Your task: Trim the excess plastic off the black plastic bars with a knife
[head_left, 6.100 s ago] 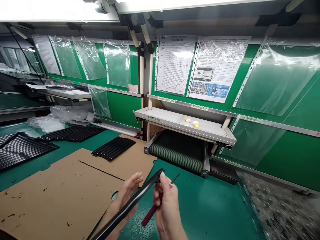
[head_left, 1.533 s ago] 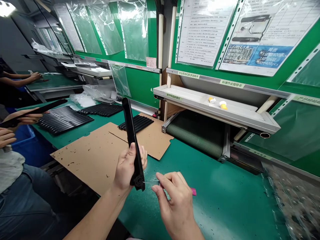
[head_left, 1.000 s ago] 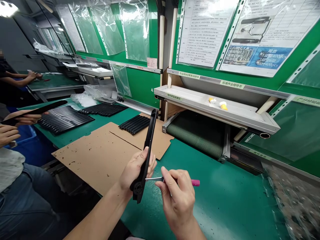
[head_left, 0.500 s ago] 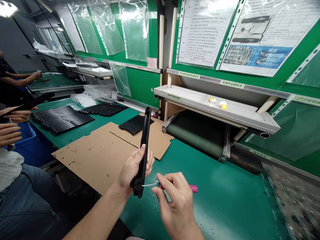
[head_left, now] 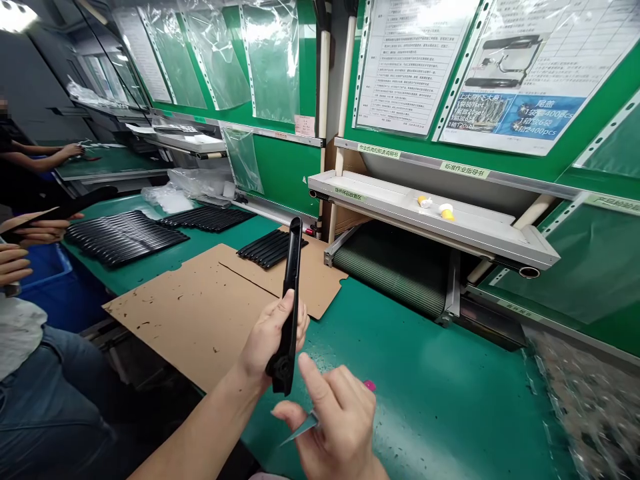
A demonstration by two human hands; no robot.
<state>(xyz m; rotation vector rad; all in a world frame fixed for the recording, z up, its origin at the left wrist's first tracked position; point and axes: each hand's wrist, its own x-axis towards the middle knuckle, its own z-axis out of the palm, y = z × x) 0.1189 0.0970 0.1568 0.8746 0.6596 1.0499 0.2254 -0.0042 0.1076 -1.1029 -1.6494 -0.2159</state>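
Observation:
My left hand (head_left: pixel 269 333) is closed around a long, narrow black plastic part (head_left: pixel 295 267). The part stands nearly upright, its rounded end on top and its wider end with a round hub at the bottom. Just below and to the right, my right hand (head_left: pixel 340 410) grips a trimming knife (head_left: pixel 302 428). Its pointed blade sticks out to the lower left, and a bit of pink handle shows behind the fingers. Thumb and forefinger are spread apart while the other fingers curl round the handle. The blade is apart from the black part.
Cardboard sheets (head_left: pixel 185 313) lie on the green table (head_left: pixel 430 400). Black parts form a small row (head_left: pixel 265 248) and a larger batch (head_left: pixel 125 237). A conveyor (head_left: pixel 395 267) runs under a white shelf (head_left: pixel 380 193). A co-worker's hands (head_left: pixel 40 230) hold a black part at left.
My right hand has moved down and slightly left, and the blade has swung away from the black part's lower end. The forefinger has opened from the thumb. The black part has turned slightly.

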